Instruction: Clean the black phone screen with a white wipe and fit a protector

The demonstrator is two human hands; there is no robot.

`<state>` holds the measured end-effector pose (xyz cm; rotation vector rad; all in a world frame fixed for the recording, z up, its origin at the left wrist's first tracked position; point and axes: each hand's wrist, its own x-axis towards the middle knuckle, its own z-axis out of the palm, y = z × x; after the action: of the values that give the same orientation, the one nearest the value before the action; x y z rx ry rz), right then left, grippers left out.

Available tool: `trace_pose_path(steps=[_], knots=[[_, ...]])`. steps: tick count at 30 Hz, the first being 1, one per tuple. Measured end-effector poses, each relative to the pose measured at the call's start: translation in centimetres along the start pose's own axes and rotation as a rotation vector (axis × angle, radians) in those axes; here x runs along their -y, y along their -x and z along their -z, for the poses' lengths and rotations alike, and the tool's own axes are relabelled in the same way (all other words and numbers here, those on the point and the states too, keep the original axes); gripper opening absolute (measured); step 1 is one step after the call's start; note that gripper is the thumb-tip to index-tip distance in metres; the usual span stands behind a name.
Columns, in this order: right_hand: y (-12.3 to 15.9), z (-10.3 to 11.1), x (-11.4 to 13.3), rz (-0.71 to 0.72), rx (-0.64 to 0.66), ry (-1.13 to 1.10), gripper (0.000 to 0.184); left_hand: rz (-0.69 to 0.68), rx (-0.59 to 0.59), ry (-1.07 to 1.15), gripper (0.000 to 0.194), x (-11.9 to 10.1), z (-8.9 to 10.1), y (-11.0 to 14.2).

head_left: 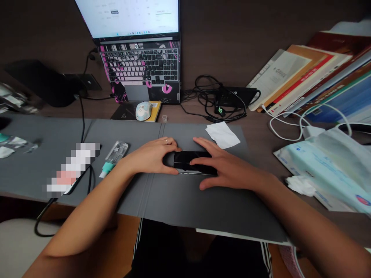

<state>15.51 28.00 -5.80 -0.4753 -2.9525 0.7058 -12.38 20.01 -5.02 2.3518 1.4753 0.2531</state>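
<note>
A black smartphone (pixel 185 158) lies flat on the grey desk mat (pixel 185 204), its screen dark and facing up. My left hand (pixel 156 156) grips the phone's left end, thumb at the near edge and fingers at the far edge. Over the right part of the phone is my right hand (pixel 223 166), fingers spread, with one fingertip on or just above the screen. That hand hides the phone's right end. A white wipe (pixel 222 135) lies on the mat just beyond my right hand. Left of my left forearm is a clear spray bottle (pixel 117 151) with a teal top.
Behind the mat stands an open laptop (pixel 142 65), with a mouse (pixel 143 111) in front. Cables and a black adapter (pixel 236 96) lie beside leaning books (pixel 307 77). At right are a wipes pack (pixel 327 166) and a crumpled tissue (pixel 300 185). A partly blurred-out phone (pixel 72 170) is at left.
</note>
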Motion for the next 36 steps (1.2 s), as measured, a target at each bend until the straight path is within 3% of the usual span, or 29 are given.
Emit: trace_pose_path(steps=[11, 27, 31, 36], knots=[[-3.0, 0.3, 1.0, 0.025, 0.033, 0.075, 0.067, -0.014, -0.024, 0.013, 0.063, 0.3, -0.2, 0.1], [5.1, 3.1, -1.9, -0.183, -0.017, 0.178, 0.054, -0.045, -0.023, 0.012, 0.06, 0.8, -0.5, -0.1], [4.1, 2.7, -0.9, -0.188, 0.023, 0.165, 0.057, -0.029, -0.024, 0.03, 0.06, 0.7, -0.4, -0.2], [0.4, 2.1, 1.1, -0.138, 0.076, 0.124, 0.064, -0.022, -0.01, 0.034, 0.06, 0.4, -0.2, -0.2]])
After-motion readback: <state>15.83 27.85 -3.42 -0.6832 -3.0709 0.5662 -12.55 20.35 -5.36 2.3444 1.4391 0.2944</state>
